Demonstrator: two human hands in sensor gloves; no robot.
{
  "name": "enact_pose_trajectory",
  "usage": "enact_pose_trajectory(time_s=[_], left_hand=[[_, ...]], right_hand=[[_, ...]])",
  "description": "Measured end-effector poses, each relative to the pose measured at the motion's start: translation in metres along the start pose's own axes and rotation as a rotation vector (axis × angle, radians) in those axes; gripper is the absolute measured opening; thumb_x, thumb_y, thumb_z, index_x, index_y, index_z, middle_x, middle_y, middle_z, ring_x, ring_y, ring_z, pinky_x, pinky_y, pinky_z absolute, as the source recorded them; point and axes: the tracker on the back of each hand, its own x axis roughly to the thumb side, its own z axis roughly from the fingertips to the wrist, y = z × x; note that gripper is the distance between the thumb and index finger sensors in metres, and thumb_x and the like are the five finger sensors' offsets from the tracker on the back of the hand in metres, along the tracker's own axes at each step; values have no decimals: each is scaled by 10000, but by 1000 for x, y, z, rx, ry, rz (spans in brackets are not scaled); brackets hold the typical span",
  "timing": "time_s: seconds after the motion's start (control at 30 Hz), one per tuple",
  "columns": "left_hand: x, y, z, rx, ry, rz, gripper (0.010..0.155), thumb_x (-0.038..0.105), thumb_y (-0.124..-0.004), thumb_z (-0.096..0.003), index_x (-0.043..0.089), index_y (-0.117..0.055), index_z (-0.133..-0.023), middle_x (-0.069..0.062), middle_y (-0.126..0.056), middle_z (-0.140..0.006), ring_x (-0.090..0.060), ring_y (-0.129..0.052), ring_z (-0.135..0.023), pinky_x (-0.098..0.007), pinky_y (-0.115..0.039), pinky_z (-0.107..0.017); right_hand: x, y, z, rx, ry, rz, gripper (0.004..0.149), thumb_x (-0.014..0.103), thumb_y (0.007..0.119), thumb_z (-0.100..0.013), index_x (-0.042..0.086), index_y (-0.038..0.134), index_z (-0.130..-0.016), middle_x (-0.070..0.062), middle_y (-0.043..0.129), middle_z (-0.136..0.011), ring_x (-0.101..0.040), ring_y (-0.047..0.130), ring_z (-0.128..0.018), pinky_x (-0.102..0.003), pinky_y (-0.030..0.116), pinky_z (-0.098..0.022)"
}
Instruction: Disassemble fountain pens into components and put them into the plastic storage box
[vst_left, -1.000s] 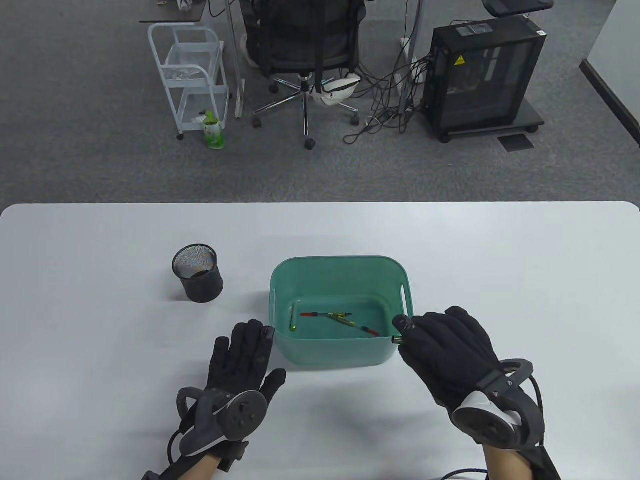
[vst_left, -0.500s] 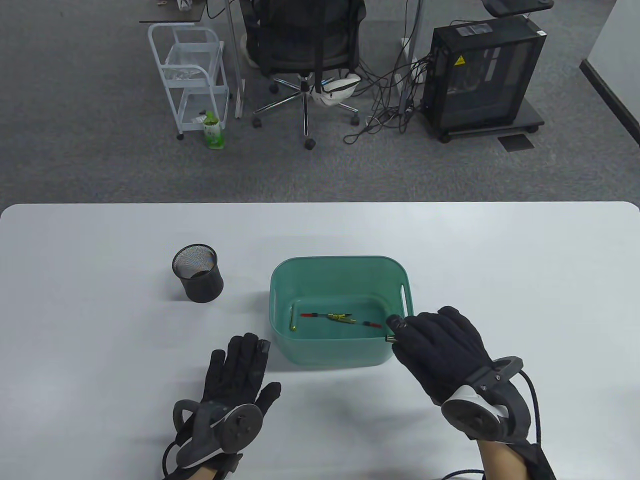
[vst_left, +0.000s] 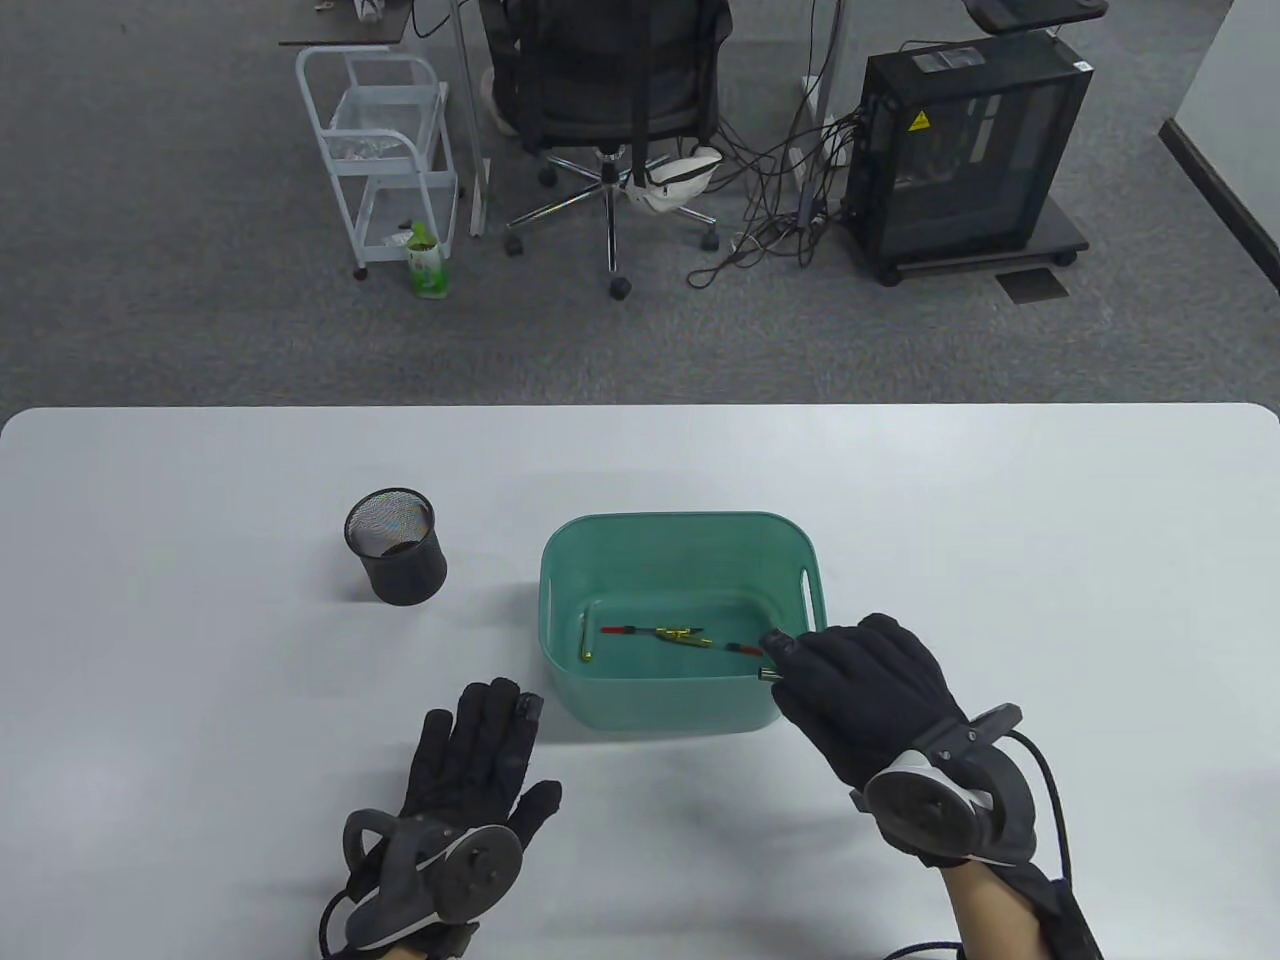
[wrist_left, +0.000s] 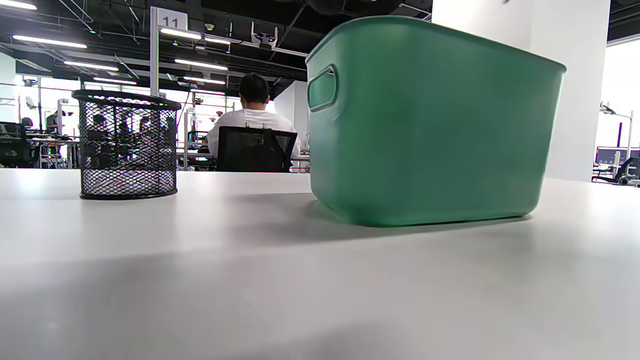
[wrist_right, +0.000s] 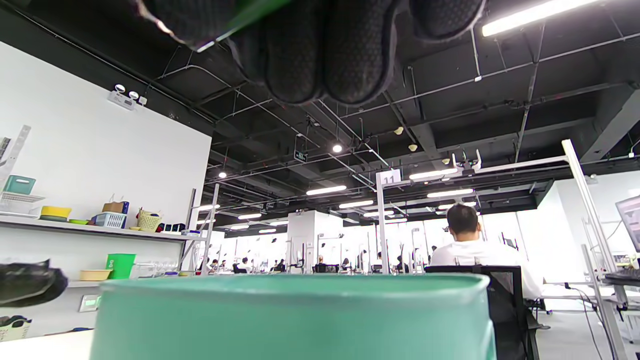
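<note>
A teal plastic storage box (vst_left: 560, 560) stands mid-table; its outer wall fills the left wrist view (wrist_left: 430, 125) and its rim shows in the right wrist view (wrist_right: 295, 287). Inside lie several pen parts (vst_left: 680, 636), red, yellow and green. My right hand (vst_left: 790, 660) hovers over the box's near right corner, fingers curled round a dark pen part (vst_left: 768, 675) with a metal end; a green piece (wrist_right: 250, 12) shows between the fingers from below. My left hand (vst_left: 480, 740) lies flat on the table, left of the box, holding nothing.
A black mesh pen cup (vst_left: 395, 545) stands left of the box, also in the left wrist view (wrist_left: 127, 145). Beyond the table's far edge are an office chair (vst_left: 610, 90), a white trolley (vst_left: 385, 150) and a computer case (vst_left: 965, 150).
My right hand moved left and slightly inward over the box's near right corner, still holding the pen part. My left hand slid a little back toward the near edge.
</note>
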Motion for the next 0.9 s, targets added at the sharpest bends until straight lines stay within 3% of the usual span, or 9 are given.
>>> enact_pose_trajectory(time_s=[0.27,0.63,0.9], left_hand=[[3,1,1,6,-24,3,764,543,-423,-668,96,-293,-1275,-174,-329,-1344,-415,-311,-1220,-566,-218,-874],[4,9,6,50,-39,23,762,541,-428,-668,100,-297,-1276,-175,-331,-1344,-411,-310,-1221,-565,-214,-875],[5,8,6,39,-53,24,759,542,-428,-669,98,-311,-1274,-171,-338,-1344,-409,-318,-1221,-564,-219,-875]], right_hand=[[6,17,-5,54,-7,10,457,498,688,-550,334,829,-953,99,883,-861,-131,876,-816,-479,613,-758],[5,51,-54,185,55,7,455,493,698,-545,332,830,-949,99,883,-859,-134,872,-817,-475,595,-770],[5,75,-70,287,87,29,457,493,698,-544,330,832,-949,97,884,-859,-137,872,-816,-478,583,-777]])
